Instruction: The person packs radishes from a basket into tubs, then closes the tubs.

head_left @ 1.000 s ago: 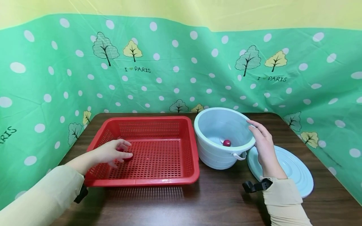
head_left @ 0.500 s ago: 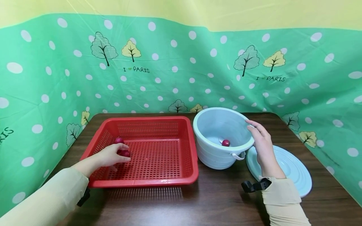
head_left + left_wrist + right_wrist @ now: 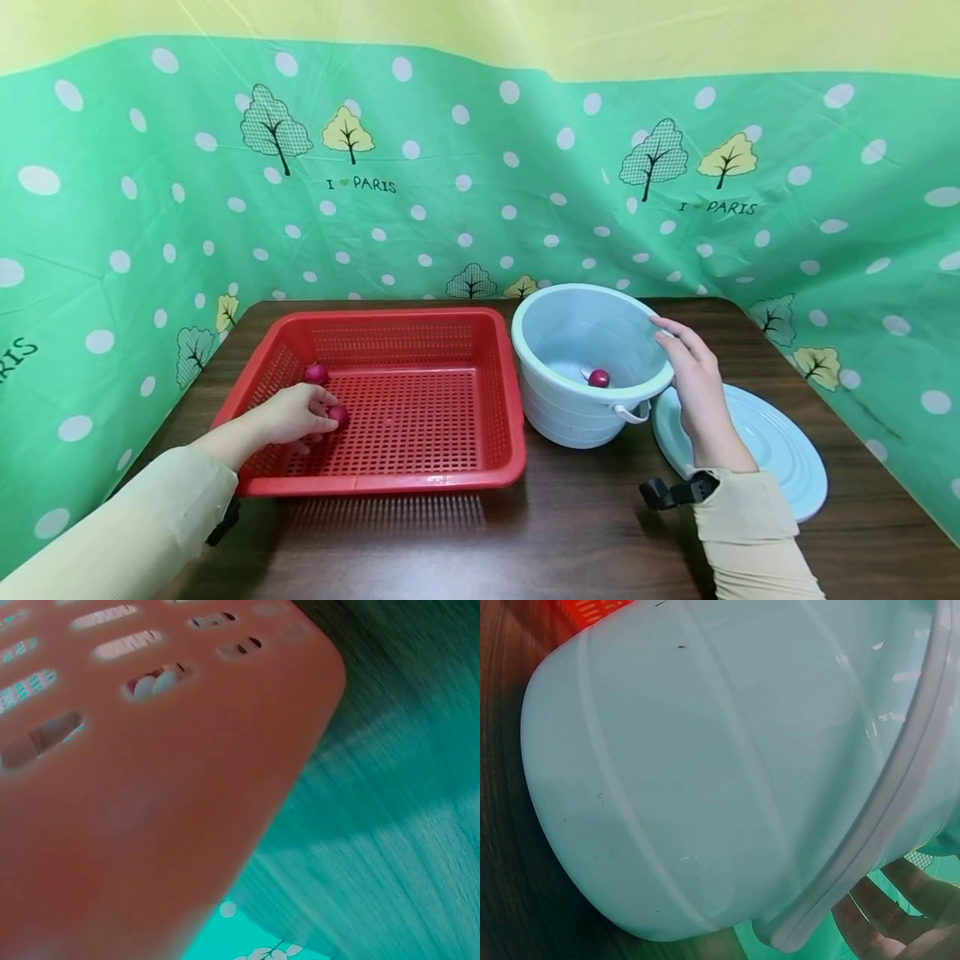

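Note:
My left hand (image 3: 296, 414) reaches into the red plastic basket (image 3: 431, 481), its thumb and fingers closed around a round purple-red bulb (image 3: 338, 416). Another bulb, also purple-red (image 3: 316, 373), lies just behind that hand on the basket floor. On the right, my right hand (image 3: 699, 392) holds the rim of a pale blue bucket (image 3: 573, 425), with bent fingers (image 3: 889, 907) showing below the handle in the right wrist view. Inside the bucket lies a similar bulb (image 3: 598, 378). The basket's wall (image 3: 172, 795) blocks most of the left wrist view and hides that hand.
A round pale blue lid (image 3: 780, 450) lies on the dark wooden table (image 3: 450, 550), right of the bucket and partly behind the right forearm. Basket and bucket stand side by side. A green patterned cloth (image 3: 420, 167) hangs behind and around the table.
My left hand has moved down and closed around the front bulb, which has shifted slightly right and nearer. The rear bulb has come into view. My right hand stays at the bucket rim.

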The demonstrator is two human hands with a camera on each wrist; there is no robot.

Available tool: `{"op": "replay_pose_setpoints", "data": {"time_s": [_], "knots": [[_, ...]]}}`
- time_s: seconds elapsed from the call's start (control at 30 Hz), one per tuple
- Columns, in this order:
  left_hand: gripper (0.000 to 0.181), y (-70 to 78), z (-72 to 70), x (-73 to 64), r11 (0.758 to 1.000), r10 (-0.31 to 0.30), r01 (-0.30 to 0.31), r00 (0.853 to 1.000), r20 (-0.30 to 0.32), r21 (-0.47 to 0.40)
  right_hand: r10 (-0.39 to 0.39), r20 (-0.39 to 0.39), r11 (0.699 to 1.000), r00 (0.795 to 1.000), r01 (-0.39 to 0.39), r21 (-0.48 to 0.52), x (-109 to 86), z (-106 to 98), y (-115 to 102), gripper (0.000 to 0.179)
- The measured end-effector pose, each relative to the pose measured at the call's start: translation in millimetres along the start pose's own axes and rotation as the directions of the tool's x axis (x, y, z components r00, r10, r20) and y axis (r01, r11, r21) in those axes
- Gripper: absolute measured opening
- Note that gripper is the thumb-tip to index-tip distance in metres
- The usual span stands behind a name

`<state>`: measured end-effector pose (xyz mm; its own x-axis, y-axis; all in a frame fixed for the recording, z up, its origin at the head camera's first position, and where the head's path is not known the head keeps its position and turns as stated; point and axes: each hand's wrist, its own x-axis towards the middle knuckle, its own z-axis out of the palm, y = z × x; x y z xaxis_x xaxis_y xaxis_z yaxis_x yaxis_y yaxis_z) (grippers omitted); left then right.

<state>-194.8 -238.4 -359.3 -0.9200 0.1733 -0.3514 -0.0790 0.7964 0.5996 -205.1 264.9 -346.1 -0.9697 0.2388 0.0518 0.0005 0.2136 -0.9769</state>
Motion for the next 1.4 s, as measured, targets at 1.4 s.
{"op": "replay_pose_setpoints", "data": {"time_s": [1.4], "knots": [[0.031,15.2,3.6,-0.3,0.98,0.107,-0.108,0.994,0.015,0.167,0.018,-0.008,1.0,1.0,-0.018,0.017,-0.1,1,-1,0.048]]}}
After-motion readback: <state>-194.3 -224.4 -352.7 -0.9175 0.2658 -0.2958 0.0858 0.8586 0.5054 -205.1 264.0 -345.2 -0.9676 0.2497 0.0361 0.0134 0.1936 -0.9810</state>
